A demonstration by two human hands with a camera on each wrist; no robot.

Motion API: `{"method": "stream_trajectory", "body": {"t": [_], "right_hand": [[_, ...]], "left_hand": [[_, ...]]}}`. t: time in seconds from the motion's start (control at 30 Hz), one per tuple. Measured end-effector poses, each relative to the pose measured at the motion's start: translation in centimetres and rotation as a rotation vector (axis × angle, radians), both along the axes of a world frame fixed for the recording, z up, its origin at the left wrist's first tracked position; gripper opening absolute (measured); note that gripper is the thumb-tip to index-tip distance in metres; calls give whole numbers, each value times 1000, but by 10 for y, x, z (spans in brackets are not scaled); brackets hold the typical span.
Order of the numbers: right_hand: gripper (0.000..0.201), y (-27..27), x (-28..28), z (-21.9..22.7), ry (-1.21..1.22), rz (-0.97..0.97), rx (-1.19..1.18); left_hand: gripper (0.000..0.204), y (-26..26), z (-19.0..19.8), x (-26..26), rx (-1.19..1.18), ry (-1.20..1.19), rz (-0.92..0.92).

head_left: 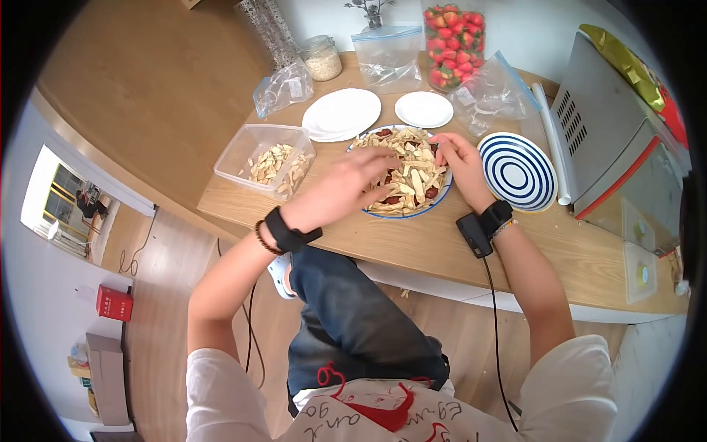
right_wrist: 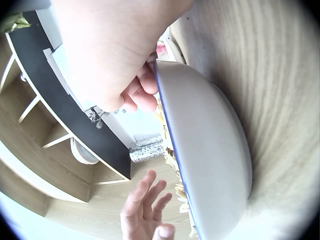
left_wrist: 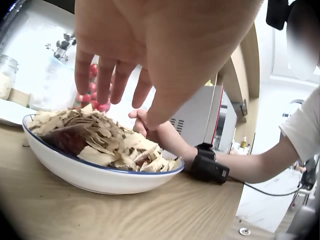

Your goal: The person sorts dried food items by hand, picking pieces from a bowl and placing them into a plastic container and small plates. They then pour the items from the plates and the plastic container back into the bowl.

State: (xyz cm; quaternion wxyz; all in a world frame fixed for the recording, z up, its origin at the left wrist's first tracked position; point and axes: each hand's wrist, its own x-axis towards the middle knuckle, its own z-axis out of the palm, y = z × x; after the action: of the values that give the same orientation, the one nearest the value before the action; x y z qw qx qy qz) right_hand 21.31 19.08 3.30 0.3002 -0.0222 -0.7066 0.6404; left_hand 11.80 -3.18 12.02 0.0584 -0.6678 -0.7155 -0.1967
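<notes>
A white bowl with a blue rim [left_wrist: 102, 182] is heaped with pale dried slices [head_left: 416, 180] and some dark red pieces [head_left: 392, 200]. Over the bowl's left side is the left hand [head_left: 350, 184], palm down with fingers spread and slightly bent; in the left wrist view this hand [left_wrist: 150, 55] hangs above the heap, holding nothing visible. At the far right of the rim, the right hand [head_left: 464, 166] has bent fingers. The right wrist view shows this hand [right_wrist: 115, 60] gripping the bowl's edge [right_wrist: 207, 150], its thumb partly hidden.
Left of the bowl is a clear plastic box [head_left: 247, 151] with more slices. White plates [head_left: 342, 114] [head_left: 424, 110] stand behind, a blue-ringed plate [head_left: 517, 171] at the right. Farther back are a jar [head_left: 321, 59], clear bags [head_left: 387, 62] and strawberries [head_left: 454, 44]; a grey appliance [head_left: 607, 110] is at the right.
</notes>
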Motion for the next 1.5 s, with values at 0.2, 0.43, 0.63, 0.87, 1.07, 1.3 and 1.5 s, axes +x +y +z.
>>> {"method": "stream_trajectory", "body": {"t": [0.2, 0.43, 0.63, 0.87, 1.07, 1.3, 1.5], "right_hand": [[21, 0, 1, 0, 14, 13, -1], [20, 1, 0, -2, 0, -2, 7], [21, 1, -1, -2, 10, 8, 2], [21, 0, 0, 0, -3, 11, -11], [21, 2, -1, -1, 15, 12, 0], [21, -1, 2, 1, -2, 6, 9], [21, 0, 1, 0, 5, 12, 11]], "left_hand": [[46, 11, -17, -2, -18, -37, -38], [39, 5, -12, -9, 32, -30, 16], [24, 8, -15, -10, -1, -117, -3], [17, 10, -21, -18, 54, -176, -20], [18, 6, -3, -12, 160, -165, -7], [15, -37, 44, -49, 273, -127, 374], [23, -81, 33, -97, 349, 13, 605]]}}
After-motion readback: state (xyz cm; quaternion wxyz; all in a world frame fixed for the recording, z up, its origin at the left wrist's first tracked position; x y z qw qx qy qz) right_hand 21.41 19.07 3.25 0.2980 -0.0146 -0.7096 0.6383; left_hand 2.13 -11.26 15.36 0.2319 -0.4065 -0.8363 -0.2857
